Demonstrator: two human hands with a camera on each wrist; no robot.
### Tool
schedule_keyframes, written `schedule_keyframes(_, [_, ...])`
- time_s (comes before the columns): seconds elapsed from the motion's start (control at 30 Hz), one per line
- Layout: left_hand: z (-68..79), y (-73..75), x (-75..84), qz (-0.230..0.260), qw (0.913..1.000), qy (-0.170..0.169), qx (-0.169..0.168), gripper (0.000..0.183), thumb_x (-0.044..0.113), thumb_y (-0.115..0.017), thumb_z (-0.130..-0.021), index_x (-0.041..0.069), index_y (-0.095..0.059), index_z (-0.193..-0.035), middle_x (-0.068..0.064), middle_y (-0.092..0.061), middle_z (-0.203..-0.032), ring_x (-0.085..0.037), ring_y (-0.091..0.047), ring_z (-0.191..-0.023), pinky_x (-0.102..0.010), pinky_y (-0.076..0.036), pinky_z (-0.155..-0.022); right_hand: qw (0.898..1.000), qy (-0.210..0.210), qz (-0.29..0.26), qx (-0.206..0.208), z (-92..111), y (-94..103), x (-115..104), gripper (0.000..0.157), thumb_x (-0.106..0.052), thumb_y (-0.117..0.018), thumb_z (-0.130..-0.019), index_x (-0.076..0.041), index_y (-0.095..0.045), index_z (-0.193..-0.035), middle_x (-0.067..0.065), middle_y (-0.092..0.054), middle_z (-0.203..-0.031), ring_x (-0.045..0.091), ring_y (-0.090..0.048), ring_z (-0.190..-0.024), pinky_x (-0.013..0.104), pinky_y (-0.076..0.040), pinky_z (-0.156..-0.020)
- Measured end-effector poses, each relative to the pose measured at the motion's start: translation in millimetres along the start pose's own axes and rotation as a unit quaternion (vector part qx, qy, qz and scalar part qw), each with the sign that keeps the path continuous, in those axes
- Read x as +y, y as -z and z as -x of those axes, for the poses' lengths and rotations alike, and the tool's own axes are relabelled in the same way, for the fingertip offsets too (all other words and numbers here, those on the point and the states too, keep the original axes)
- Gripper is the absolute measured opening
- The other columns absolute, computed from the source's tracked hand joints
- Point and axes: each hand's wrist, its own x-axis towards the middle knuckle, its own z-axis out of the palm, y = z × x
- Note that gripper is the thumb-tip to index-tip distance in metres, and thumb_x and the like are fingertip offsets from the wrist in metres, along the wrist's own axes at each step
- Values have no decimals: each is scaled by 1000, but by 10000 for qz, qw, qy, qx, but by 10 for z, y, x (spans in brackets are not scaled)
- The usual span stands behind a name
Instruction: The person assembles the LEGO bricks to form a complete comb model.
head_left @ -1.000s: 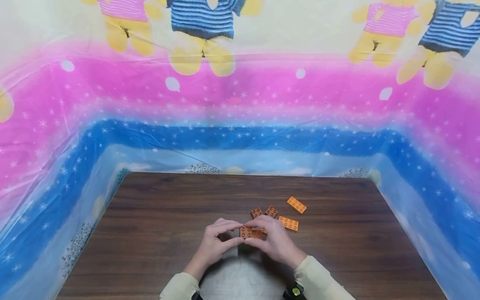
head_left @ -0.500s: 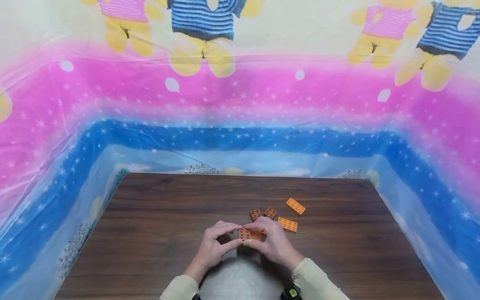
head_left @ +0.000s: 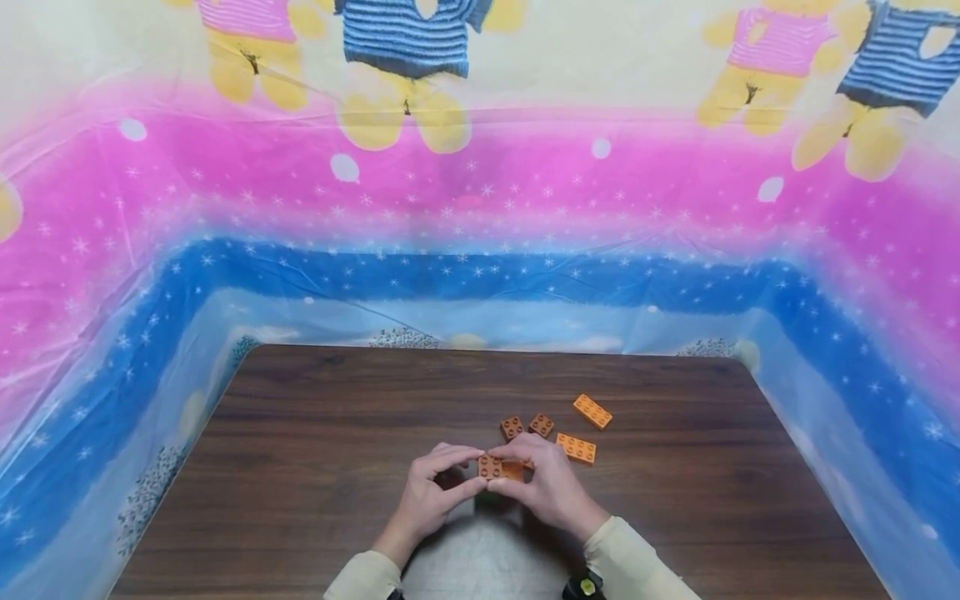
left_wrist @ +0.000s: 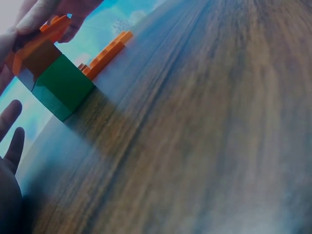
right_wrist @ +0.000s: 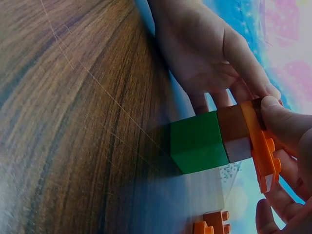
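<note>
A small brick stack stands on the table, with a green block (right_wrist: pixel 197 144) at the bottom and a brown brick (right_wrist: pixel 234 130) above it. Over that lies an orange plate (head_left: pixel 513 472), which juts out to the right. On top, a brown four-stud brick (head_left: pixel 490 467) sits at the plate's left end. My left hand (head_left: pixel 429 492) pinches this top brick from the left between thumb and forefinger. From the right, my right hand (head_left: pixel 551 482) pinches the same brick, its thumb in front and fingers behind. Part of the plate is hidden beneath my right hand.
Two brown bricks, a left one (head_left: pixel 512 428) and a right one (head_left: pixel 542 425), lie behind my right hand. Beyond it to the right are a nearer orange brick (head_left: pixel 576 448) and a farther orange brick (head_left: pixel 593 411). A patterned curtain (head_left: pixel 480 275) surrounds the wooden table (head_left: pixel 315 433).
Both hands and the top brown brick sit very slightly lower than a second ago. The grip is the same, and the loose bricks have stayed in place.
</note>
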Motion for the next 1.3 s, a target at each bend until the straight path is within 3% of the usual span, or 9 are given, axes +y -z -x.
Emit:
schedule_keyframes(0.23, [14, 1, -4, 1, 9998, 178, -48, 36, -2, -86, -84, 7, -78, -118, -9, -79, -112, -35, -67, -96, -36, -56, -86, 9999, 74, 7, 72, 12, -19, 10, 35, -37, -86, -88, -26, -78, -120, -13, -73, -114, 9, -68, -102, 30, -57, -83])
schedule_keyframes(0.43, [16, 5, 11, -47, 9996, 290, -47, 35, 0, -86, -85, 7, -79, -118, -9, -79, -112, -35, -67, -95, -36, -56, -86, 10000, -38, 18, 61, 34, 41, 18, 40, -42, -85, -88, -24, -76, -123, -12, -72, -120, 14, -69, -109, 43, -59, -89])
schedule_keyframes(0.6, [10, -2, 12, -42, 9989, 461, -78, 34, 3, -86, -86, 9, -79, -119, -8, -79, -113, -34, -67, -95, -36, -55, -86, 9993, -113, 165, 304, 69, 208, 57, 41, -38, -87, -88, -25, -76, -125, -10, -73, -122, 16, -69, -114, 49, -57, -95])
schedule_keyframes(0.83, [24, -2, 11, 14, 9977, 672, -101, 33, 2, -85, -86, 9, -79, -118, -8, -78, -114, -35, -67, -96, -39, -55, -85, 9967, -358, 235, 693, 158, 470, 168, 37, -27, -88, -88, -24, -77, -123, -3, -74, -121, 23, -71, -113, 55, -58, -91])
schedule_keyframes(1.3, [32, 10, 41, 20, 9957, 918, -146, 33, 4, -85, -87, 10, -79, -119, -8, -78, -116, -33, -68, -97, -38, -56, -85, 9894, -562, 700, 1144, 329, 787, 476, 32, -27, -85, -92, -20, -76, -122, -2, -75, -122, 21, -71, -112, 51, -60, -88])
